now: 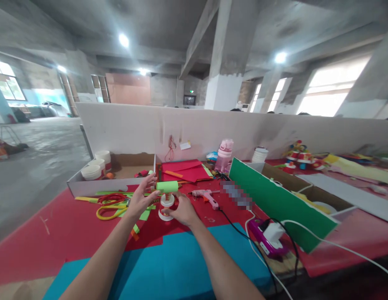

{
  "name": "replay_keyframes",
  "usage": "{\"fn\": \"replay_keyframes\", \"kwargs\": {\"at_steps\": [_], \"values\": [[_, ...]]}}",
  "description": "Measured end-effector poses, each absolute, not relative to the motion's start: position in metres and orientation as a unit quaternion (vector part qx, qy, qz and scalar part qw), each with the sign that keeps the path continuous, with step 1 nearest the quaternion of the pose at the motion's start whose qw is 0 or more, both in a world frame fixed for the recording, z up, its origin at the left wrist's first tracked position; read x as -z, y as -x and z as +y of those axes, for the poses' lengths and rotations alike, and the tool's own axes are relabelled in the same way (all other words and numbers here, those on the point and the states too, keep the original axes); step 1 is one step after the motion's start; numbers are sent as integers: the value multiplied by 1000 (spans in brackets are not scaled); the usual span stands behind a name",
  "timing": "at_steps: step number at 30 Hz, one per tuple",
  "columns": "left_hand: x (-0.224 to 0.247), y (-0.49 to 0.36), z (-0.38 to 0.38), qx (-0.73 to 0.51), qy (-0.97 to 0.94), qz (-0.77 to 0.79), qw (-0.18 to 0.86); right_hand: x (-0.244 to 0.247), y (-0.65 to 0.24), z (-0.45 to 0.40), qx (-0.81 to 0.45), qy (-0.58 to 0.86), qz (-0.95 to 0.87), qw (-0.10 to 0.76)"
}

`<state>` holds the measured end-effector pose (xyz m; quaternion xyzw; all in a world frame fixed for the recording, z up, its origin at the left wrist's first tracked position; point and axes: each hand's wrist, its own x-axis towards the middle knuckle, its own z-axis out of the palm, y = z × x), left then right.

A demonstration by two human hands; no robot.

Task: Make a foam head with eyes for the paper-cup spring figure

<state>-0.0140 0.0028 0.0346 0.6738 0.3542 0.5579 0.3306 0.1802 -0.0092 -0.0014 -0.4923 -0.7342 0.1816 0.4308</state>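
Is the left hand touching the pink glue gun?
Apart. The head view shows the right hand between the left hand and the glue gun.

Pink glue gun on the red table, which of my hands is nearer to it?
Right. Your right hand is just left of the pink glue gun; your left hand is farther left, by the green roll's left end.

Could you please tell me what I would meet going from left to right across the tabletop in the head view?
Yellow-handled scissors → left hand → green cylinder → right hand → pink glue gun → pink bottle → purple power strip → colourful toys.
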Motion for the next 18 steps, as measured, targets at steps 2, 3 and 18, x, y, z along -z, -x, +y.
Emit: {"fn": "replay_keyframes", "kwargs": {"at_steps": [2, 3, 18], "values": [[-33, 11, 3, -552, -680, 360, 321, 1, -180, -9, -180, 486, -736, 435], [-31, 10, 3, -549, -683, 362, 317, 0, -179, -9, -180, 482, -738, 437], [-30, -3, -3, -573, -622, 329, 421, 2, -179, -4, -272, 399, -693, 535]]}}
